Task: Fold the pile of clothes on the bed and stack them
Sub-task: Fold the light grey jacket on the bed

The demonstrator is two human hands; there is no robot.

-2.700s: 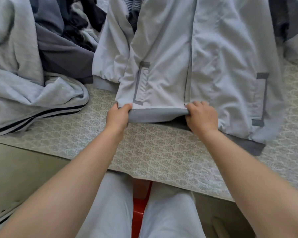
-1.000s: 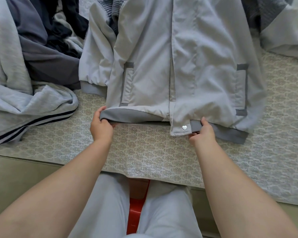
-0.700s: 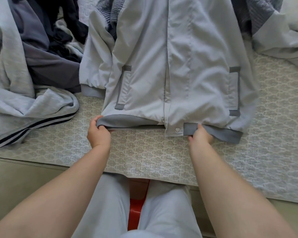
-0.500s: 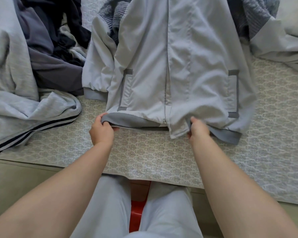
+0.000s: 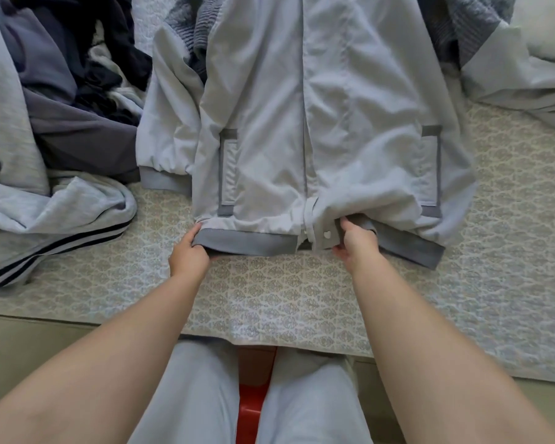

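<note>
Jacket (image 5: 327, 123) lay front-up on the bed (image 5: 269, 299), long axis running 12 to 6 o'clock, hem nearest the person. Loose pile (image 5: 55, 129) sat at 9–10 o'clock of it, unfolded.

Left hand (image 5: 188, 256) gripped the hem band at its 7 o'clock corner, fingers curled under the ribbing, thumb on top. Right hand (image 5: 356, 243) pinched the placket edge at 6 o'clock, just beside the heart snap (image 5: 326, 234); fingers closed on cloth.

Fronts met along the centre line, though the right half of the hem sagged toward 4 o'clock. Both hands sat at the hem, so the body extended away from the fingers toward 12. Judgement: next fold likely works from the hem end; left sleeve (image 5: 167, 123) lay nearer the left hand.
</note>
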